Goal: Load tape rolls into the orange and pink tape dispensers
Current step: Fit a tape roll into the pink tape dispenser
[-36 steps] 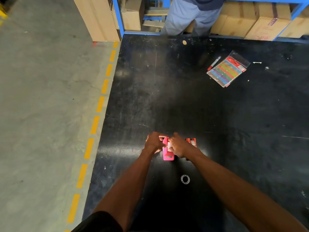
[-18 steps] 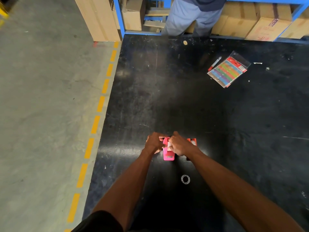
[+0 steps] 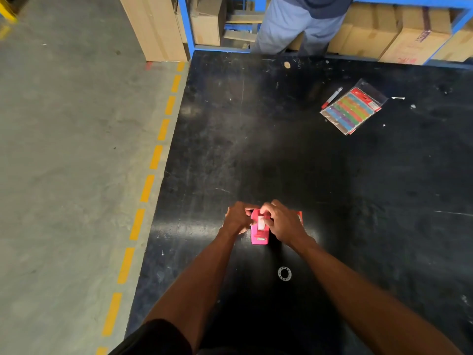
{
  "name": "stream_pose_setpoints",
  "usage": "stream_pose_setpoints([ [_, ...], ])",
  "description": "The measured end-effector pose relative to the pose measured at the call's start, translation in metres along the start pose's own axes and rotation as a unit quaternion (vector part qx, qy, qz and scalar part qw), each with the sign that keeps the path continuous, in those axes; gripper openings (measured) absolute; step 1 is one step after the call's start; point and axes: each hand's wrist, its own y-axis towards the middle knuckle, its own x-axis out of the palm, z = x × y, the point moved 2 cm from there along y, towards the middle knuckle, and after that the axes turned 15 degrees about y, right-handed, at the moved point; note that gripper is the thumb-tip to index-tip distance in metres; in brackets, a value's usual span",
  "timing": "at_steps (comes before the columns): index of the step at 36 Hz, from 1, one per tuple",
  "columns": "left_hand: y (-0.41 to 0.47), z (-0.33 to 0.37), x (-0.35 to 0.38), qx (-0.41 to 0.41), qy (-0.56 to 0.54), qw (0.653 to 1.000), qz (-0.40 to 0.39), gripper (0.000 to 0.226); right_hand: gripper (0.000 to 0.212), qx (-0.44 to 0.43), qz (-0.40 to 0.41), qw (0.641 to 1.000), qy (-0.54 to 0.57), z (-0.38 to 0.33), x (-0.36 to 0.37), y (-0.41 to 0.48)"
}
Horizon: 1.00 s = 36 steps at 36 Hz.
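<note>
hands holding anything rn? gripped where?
Both are on the pink tape dispenser: left hand at its left side, right hand over its top by the white tape. Exact finger contact is hidden.

I see both hands (image 3: 261, 221) close together around the pink dispenser (image 3: 259, 235), with the orange dispenser (image 3: 299, 217) just beside on the right. A tape ring (image 3: 284, 273) lies near, between the forearms. Ahead, the bench (image 3: 256, 139) is bare until the colourful packet (image 3: 352, 111) and the marker (image 3: 332, 97) far right.
</note>
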Motion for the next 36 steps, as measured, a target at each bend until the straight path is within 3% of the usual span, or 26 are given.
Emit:
stream_pose_setpoints([
  [3,0.000,-0.002,0.002,-0.013,-0.017,1.000,0.005,0.049,0.011,-0.033,0.030,0.999,-0.028,-0.001,0.001,-0.003],
  [10,0.003,-0.006,0.005,-0.013,-0.021,1.000,0.007,0.051,0.015,-0.053,0.003,0.998,-0.045,-0.002,0.000,-0.010],
  [15,0.001,-0.003,0.002,0.004,-0.015,1.000,0.005,0.049,0.046,-0.056,-0.034,0.994,-0.088,-0.001,-0.001,-0.012],
  [24,0.001,-0.005,0.004,-0.015,-0.015,1.000,0.012,0.049,0.017,-0.086,0.036,0.985,-0.147,-0.004,0.003,-0.011],
  [36,0.005,-0.011,0.011,-0.023,-0.044,0.999,0.019,0.045,0.014,-0.144,0.087,0.976,-0.140,-0.001,0.014,-0.037],
])
